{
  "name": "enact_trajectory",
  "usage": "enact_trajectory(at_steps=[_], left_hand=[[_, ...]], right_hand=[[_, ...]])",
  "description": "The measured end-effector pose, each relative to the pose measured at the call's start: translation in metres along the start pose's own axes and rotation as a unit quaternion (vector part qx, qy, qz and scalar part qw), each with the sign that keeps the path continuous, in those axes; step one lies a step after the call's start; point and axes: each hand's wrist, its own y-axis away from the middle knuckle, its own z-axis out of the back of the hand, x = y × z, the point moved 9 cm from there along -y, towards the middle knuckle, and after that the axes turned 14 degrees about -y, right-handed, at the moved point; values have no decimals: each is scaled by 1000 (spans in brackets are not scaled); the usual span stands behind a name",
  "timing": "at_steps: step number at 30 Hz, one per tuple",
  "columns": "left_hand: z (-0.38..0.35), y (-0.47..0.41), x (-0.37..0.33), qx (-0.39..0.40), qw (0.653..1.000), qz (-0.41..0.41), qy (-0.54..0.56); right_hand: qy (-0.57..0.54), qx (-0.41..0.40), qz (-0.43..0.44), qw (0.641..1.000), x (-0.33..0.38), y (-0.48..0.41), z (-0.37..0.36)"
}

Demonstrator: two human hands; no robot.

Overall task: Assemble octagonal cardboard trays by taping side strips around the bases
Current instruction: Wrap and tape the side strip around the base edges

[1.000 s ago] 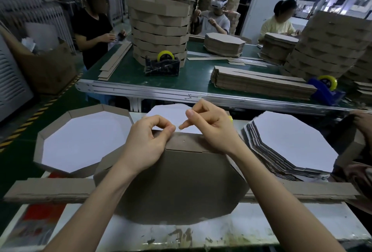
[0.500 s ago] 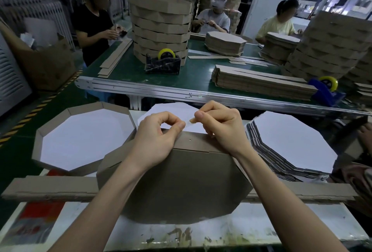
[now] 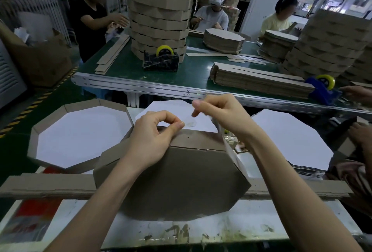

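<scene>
1. Worktop [image 3: 221,229]: white and paint-marked, nearest the wearer. A long loose strip [image 3: 46,187] lay across it and passed behind the tray.
2. Tray in hand [image 3: 177,181]: stood on edge on the worktop with its brown underside toward the wearer. Its side strip [image 3: 199,141] was folded over the upper edges.
3. Left grip [image 3: 153,141]: thumb and forefinger pinched together at the side strip's top edge, holding one end of the clear tape [image 3: 189,121].
4. Right grip [image 3: 223,114]: raised just above and to the right of the left grip, fingertips pinching the tape's other end. The piece spanned the short gap between the two.
5. Step, as judged: taping the side strip at the top of the tray. The next move would call for laying the right end down onto the cardboard and smoothing it without creases, with the left grip keeping the strip seated.
6. Flanking items: a finished tray [image 3: 80,104] to the left, white inside up, and a stack of bases [image 3: 291,138] to the right.
7. Beyond: a green worktop [image 3: 124,70] carrying a black tape dispenser [image 3: 161,61], a pile of strips [image 3: 257,81], a blue dispenser [image 3: 323,90] and a tall stack of trays [image 3: 159,22]. Other people stood or sat around it.
</scene>
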Motion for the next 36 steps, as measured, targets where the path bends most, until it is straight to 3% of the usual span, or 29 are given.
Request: enact_trajectory(at_steps=[6,18,25,28,32,34,36], left_hand=[[1,1,-3,3,1000,-20,-6],[15,12,-21,-93,988,-97,-72],[16,11,-9,-90,993,-75,-27],[18,9,-2,-87,995,-35,19],[18,9,0,-92,995,-17,42],[21,9,5,-94,994,-5,57],[22,9,10,-90,994,7,62]], right_hand=[[5,81,-22,996,1,-2,-20],[-14,-5,-147,989,-24,-3,-24],[2,-77,-148,986,-27,-2,-6],[-116,-74,-149,979,-27,-4,-10],[-324,-109,-143,929,-26,-9,-8],[-285,-123,-97,946,-17,-11,4],[-132,-67,-24,989,0,-10,5]])
